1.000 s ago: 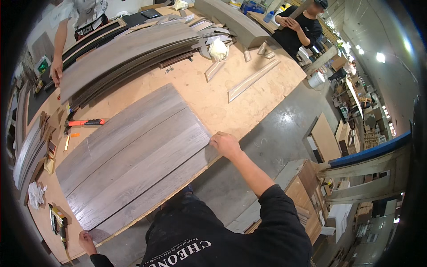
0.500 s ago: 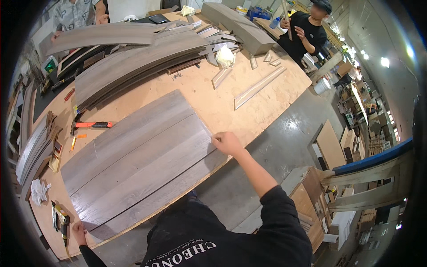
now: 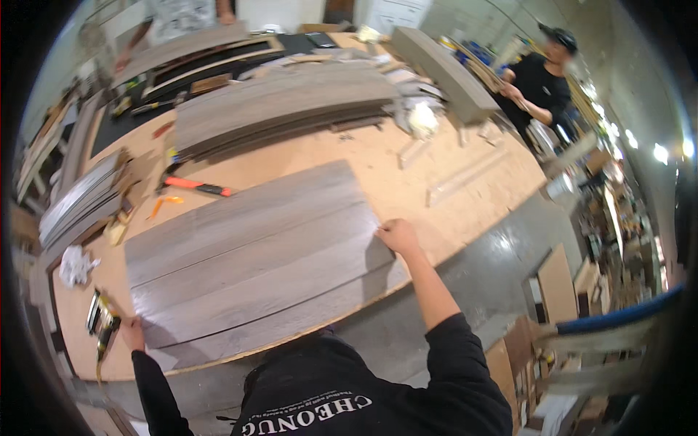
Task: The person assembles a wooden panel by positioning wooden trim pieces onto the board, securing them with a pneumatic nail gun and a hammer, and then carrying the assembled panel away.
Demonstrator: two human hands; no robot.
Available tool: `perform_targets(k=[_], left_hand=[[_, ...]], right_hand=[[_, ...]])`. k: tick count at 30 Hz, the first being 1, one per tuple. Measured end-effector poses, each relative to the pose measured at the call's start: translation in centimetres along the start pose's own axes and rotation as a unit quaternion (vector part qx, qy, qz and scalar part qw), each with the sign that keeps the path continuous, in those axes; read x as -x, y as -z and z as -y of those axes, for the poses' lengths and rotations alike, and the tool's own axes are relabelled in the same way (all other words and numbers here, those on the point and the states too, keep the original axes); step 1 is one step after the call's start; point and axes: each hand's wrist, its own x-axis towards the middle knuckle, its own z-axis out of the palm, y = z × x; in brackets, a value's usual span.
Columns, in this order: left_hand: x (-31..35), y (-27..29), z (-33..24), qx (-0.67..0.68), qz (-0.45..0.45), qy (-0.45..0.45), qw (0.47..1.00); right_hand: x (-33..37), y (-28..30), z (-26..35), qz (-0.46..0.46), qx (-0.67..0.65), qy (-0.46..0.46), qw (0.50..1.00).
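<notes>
A grey wood-grain plank panel [image 3: 247, 254] lies flat on the worktable in front of me. Its planks sit side by side, with a dark gap running along the near one. Curled fingers of my right hand [image 3: 397, 236] grip the panel's right edge. At the opposite end, my left hand [image 3: 133, 333] is closed at the left edge, its fingertips partly blurred. A nail gun [image 3: 102, 320] lies just left of that hand. Beyond the panel rests a hammer [image 3: 196, 186] with an orange and black handle, beside a small orange piece [image 3: 163, 206].
A stack of grey planks [image 3: 283, 105] stands behind the panel. Clear-looking strips [image 3: 465, 176] and a crumpled white bundle [image 3: 422, 120] lie at the right. Two co-workers stand across the table [image 3: 509, 171]: one handles a board [image 3: 182, 51], the other a strip.
My view has turned, shifting the scene rightward. My left hand sits slightly farther along the panel's left edge. The far-left co-worker's board has moved back; the right co-worker's strip has tipped down from upright.
</notes>
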Motion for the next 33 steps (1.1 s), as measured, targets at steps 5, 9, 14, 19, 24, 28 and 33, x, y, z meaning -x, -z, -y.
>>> perform_targets(k=[5,9,14,19,24,28,33], left_hand=[[7.3,-0.3,-19.8,-0.032,-0.017,-0.256,0.966],[13.2,-2.1,-33.5,0.035,0.145,-0.409,0.900],[14.2,-5.4,-33.8,0.041,0.056,-0.410,0.909],[14.3,-4.4,-33.6,0.041,0.054,-0.383,0.921],[14.3,-4.9,-32.4,0.109,0.080,-0.373,0.918],[14.2,-1.2,-24.3,0.042,0.025,-0.242,0.969],[13.3,3.8,-13.4,0.032,-0.073,-0.020,0.997]], right_hand=[[-1.1,-3.1,11.9,-0.180,0.011,0.272,0.945],[-1.6,-10.1,21.9,-0.021,-0.007,0.356,0.934],[-1.1,-12.6,24.8,-0.031,-0.076,0.314,0.946],[-0.9,-13.5,25.3,-0.066,-0.076,0.315,0.944],[-0.9,-13.6,25.2,-0.102,-0.076,0.351,0.928],[-0.3,-14.1,28.1,-0.092,-0.008,0.365,0.927],[2.3,-19.0,38.2,-0.013,-0.022,0.416,0.909]])
